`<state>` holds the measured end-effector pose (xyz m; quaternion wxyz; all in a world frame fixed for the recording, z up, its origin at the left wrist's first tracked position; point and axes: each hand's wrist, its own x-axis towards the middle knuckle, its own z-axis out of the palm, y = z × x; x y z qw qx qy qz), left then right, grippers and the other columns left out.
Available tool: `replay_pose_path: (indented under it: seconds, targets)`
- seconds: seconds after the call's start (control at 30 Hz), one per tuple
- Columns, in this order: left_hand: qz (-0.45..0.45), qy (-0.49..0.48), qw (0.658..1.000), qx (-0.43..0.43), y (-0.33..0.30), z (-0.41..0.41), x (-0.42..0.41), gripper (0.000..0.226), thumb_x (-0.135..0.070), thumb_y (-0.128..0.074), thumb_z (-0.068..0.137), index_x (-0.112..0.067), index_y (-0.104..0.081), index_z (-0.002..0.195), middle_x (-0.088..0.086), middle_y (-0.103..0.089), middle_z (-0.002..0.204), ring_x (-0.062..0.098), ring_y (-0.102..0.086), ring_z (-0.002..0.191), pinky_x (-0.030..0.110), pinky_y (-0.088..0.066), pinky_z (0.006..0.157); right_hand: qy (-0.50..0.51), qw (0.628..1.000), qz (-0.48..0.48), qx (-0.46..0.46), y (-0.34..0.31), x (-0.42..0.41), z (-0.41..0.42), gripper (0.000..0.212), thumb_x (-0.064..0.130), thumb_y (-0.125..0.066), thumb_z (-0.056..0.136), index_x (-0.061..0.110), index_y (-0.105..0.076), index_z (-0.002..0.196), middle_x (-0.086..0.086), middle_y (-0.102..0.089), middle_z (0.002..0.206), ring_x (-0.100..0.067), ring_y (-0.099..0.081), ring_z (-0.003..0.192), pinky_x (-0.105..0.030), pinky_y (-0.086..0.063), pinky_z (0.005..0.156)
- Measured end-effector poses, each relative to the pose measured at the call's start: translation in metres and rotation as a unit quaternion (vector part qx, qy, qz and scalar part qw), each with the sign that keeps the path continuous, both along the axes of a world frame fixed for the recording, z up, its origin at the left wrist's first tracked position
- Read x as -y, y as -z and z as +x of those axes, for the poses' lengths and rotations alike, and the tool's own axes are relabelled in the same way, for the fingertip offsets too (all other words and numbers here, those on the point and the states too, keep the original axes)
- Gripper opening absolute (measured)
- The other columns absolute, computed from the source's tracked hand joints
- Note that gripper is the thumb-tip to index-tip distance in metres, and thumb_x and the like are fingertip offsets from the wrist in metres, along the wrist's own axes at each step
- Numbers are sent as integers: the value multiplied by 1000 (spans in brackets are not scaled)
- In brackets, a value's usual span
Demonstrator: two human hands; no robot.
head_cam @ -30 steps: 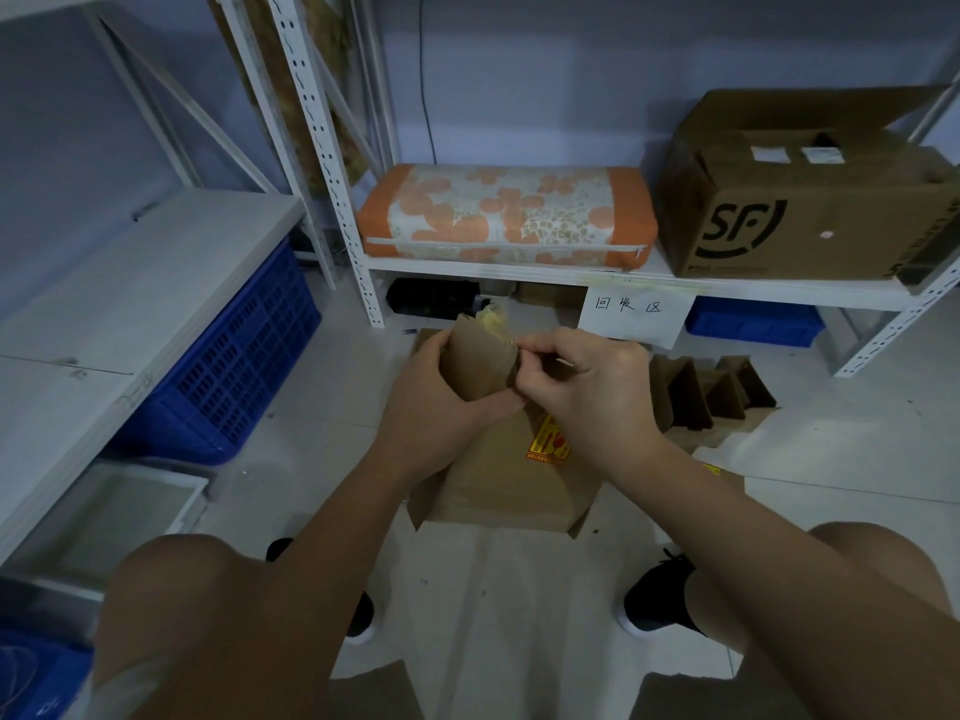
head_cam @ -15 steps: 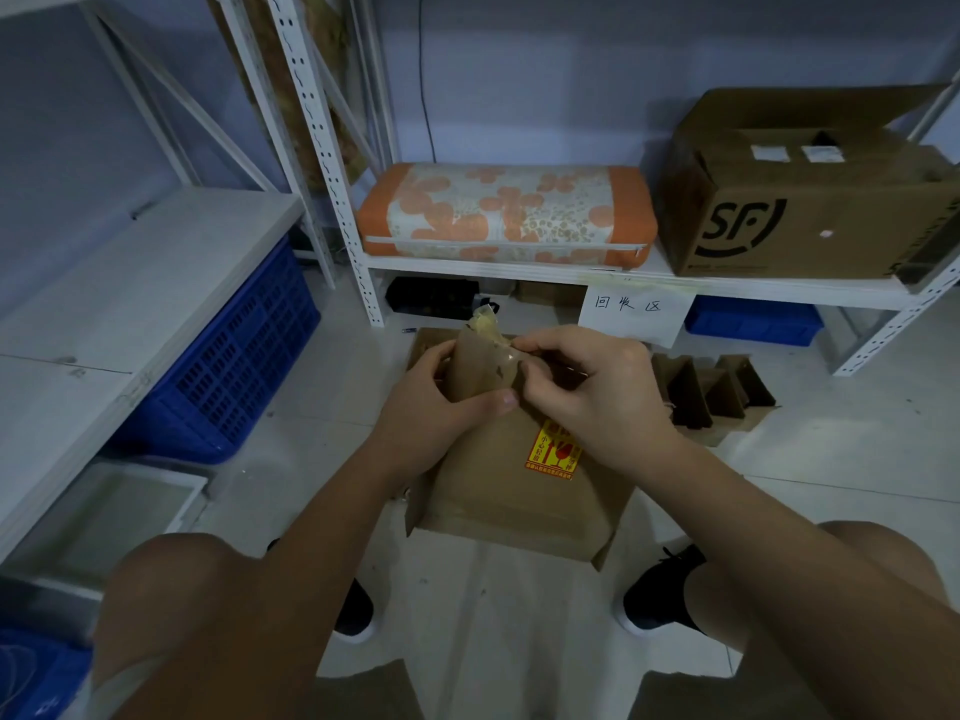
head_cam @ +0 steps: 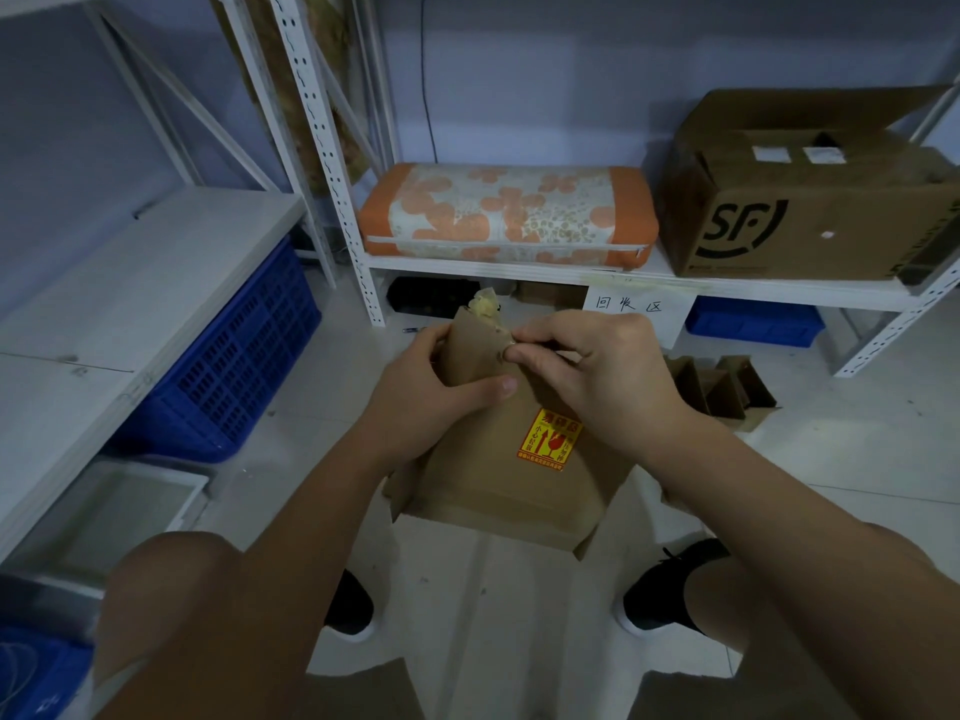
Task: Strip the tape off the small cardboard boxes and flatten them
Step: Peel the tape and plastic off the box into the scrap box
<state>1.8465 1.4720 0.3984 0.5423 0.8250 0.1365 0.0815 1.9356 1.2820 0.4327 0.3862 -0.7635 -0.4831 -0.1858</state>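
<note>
Cardboard box (head_cam: 498, 459), yellow-red sticker (head_cam: 549, 440)

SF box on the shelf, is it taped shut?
No, the SF box on the shelf stands with its top flap raised, beside the orange floral cushion.

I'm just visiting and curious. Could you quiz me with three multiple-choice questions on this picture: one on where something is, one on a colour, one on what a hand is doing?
1. Where is the big brown SF-printed cardboard box?
A. on the white shelf
B. on the floor
C. in the crate

2. What colour is the slatted plastic crate under the left shelf?
A. red
B. blue
C. green

3. What is the right hand doing?
A. hanging idle
B. pressing flat on the floor
C. pinching at the small brown cardboard box

Answers: 1 A, it sits beside the orange flowered cushion. 2 B, plainly blue. 3 C, thumb and finger meet on it while the left hand grips it.
</note>
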Motion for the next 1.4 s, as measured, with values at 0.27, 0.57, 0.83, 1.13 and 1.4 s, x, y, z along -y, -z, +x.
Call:
replay_pose_path:
  seconds: [0.27,0.57,0.83,1.13,1.4]
  targets:
    - [26,-20,999,5,2,4,3,114,-77,-75,54,-29,-43,152,-11,-55,143,9,-56,123,29,-53,96,36,996,-37,67,-1,-6,-3,22,23,-60,96,8,-76,94,-3,-73,81,-17,-69,76,-38,-58,66]
    - [39,-27,999,1,9,5,7,106,-65,-86,66,-27,-41,153,-11,-52,142,11,-53,125,22,-48,91,83,990,-18,109,13,-8,-2,8,11,-66,89,6,-72,88,-6,-68,74,-20,-66,68,-39,-55,58]
    - [-31,2,999,-21,9,3,6,112,-75,-81,53,-31,-47,150,-9,-59,140,13,-62,121,43,-58,99,53,997,26,-40,8,-2,-1,5,7,-64,92,6,-68,93,-2,-66,84,-8,-59,81,-23,-51,74]
    - [-94,29,995,-27,6,0,-2,108,-70,-84,54,-28,-50,148,-4,-63,137,18,-66,119,48,-58,99,-19,999,-34,-16,-8,7,1,21,20,-65,93,10,-75,109,-2,-73,93,-9,-68,87,-25,-56,81]
    - [-83,46,995,-19,-3,0,-7,100,-66,-84,56,-30,-53,144,-7,-66,132,13,-68,114,44,-59,98,-37,997,-58,-27,-21,6,7,18,21,-70,94,14,-77,109,2,-75,99,-5,-66,90,-21,-53,81]
